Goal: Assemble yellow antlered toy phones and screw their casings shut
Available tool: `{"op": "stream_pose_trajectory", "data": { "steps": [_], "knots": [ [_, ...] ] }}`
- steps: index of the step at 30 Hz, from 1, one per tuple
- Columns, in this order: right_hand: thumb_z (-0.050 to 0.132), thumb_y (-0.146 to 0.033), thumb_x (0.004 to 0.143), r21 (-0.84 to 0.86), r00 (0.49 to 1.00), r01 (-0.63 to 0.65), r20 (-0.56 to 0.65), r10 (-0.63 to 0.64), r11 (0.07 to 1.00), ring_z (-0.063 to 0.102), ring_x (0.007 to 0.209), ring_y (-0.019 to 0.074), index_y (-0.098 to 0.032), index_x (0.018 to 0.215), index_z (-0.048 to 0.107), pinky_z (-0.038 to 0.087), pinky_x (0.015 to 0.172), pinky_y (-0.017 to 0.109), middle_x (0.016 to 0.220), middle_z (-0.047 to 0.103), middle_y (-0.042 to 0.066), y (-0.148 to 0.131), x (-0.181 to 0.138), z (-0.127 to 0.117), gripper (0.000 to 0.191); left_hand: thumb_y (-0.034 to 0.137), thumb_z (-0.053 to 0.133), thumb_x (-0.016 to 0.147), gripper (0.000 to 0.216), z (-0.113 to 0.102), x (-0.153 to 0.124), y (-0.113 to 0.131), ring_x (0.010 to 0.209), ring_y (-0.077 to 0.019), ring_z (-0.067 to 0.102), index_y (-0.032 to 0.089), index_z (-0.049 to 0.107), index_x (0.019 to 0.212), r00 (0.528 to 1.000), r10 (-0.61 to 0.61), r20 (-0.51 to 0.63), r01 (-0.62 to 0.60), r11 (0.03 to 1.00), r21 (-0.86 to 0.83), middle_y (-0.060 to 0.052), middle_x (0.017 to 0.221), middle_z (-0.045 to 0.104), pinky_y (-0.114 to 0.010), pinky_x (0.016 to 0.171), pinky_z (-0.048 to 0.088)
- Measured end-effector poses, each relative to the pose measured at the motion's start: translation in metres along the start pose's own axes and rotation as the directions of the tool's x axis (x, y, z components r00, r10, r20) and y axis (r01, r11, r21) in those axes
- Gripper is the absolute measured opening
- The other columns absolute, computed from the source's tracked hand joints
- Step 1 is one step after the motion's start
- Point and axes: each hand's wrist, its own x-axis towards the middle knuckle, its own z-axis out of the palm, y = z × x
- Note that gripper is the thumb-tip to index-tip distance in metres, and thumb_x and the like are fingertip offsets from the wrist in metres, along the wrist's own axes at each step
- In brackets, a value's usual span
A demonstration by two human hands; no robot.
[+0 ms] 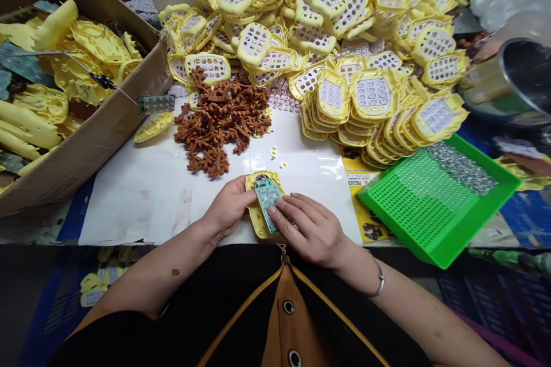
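Observation:
A yellow plastic shell [257, 219] lies on the white table sheet [142, 195] close to the front edge, with a small green circuit board [267, 197] set in it. My left hand [228, 206] grips the shell's left side, fingers curled round it. My right hand [310, 228] rests on the shell's right side, its fingertips pressing on the circuit board. A pile of brown rubbery pieces [219, 123] lies just beyond my hands.
A big heap of yellow shells with white keypads [344, 34] fills the back of the table. A cardboard box [81, 143] of yellow parts stands at the left. A green perforated tray [434, 200] with small metal pieces sits at the right, a metal bowl [516, 80] behind it.

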Motion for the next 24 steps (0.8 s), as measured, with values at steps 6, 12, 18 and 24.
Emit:
{"op": "stream_pose_trajectory", "data": {
  "steps": [6, 12, 18, 24],
  "knots": [
    [0.055, -0.011, 0.086, 0.05, 0.999, 0.004, -0.041, -0.002, 0.999, 0.071, 0.083, 0.0215, -0.009, 0.094, 0.069, 0.062, 0.078, 0.036, 0.086, 0.076, 0.012, 0.0, 0.005, -0.001, 0.016, 0.017, 0.071, 0.065, 0.034, -0.014, -0.002, 0.001, 0.096, -0.0255, 0.066, 0.014, 0.067, 0.099, 0.996, -0.005, 0.084, 0.011, 0.997, -0.076, -0.008, 0.096, 0.073, -0.037, 0.087, 0.049],
    [0.062, -0.013, 0.083, 0.106, 1.0, 0.004, -0.026, -0.002, 0.994, 0.069, 0.09, 0.0224, -0.008, 0.099, 0.068, 0.061, 0.082, 0.038, 0.09, 0.074, 0.014, -0.001, 0.001, 0.004, 0.018, 0.026, 0.07, 0.063, 0.04, -0.025, -0.007, 0.007, 0.095, -0.0286, 0.066, 0.013, 0.067, 0.1, 0.963, -0.061, 0.264, 0.115, 0.975, -0.193, -0.013, 0.101, 0.072, -0.038, 0.085, 0.048],
    [0.065, -0.051, 0.079, 0.17, 1.0, 0.011, -0.011, -0.009, 0.985, 0.067, 0.092, 0.0242, -0.009, 0.105, 0.066, 0.06, 0.084, 0.041, 0.091, 0.073, 0.015, -0.004, -0.003, 0.011, 0.05, 0.023, 0.075, 0.068, 0.029, -0.013, -0.006, 0.004, 0.083, -0.019, 0.065, 0.013, 0.065, 0.093, 0.995, -0.046, 0.09, 0.051, 0.998, -0.044, -0.008, 0.091, 0.072, -0.031, 0.08, 0.048],
    [0.058, -0.059, 0.08, 0.237, 0.967, -0.204, 0.202, 0.157, 0.95, 0.055, 0.118, 0.0334, -0.004, 0.129, 0.049, 0.055, 0.093, 0.05, 0.123, 0.059, 0.026, 0.003, 0.006, 0.009, 0.074, 0.022, 0.077, 0.067, 0.033, -0.014, -0.004, -0.002, 0.08, -0.0166, 0.063, 0.014, 0.065, 0.097, 0.998, -0.017, 0.067, 0.02, 0.999, -0.042, -0.004, 0.089, 0.069, -0.03, 0.076, 0.049]
  ]
}}
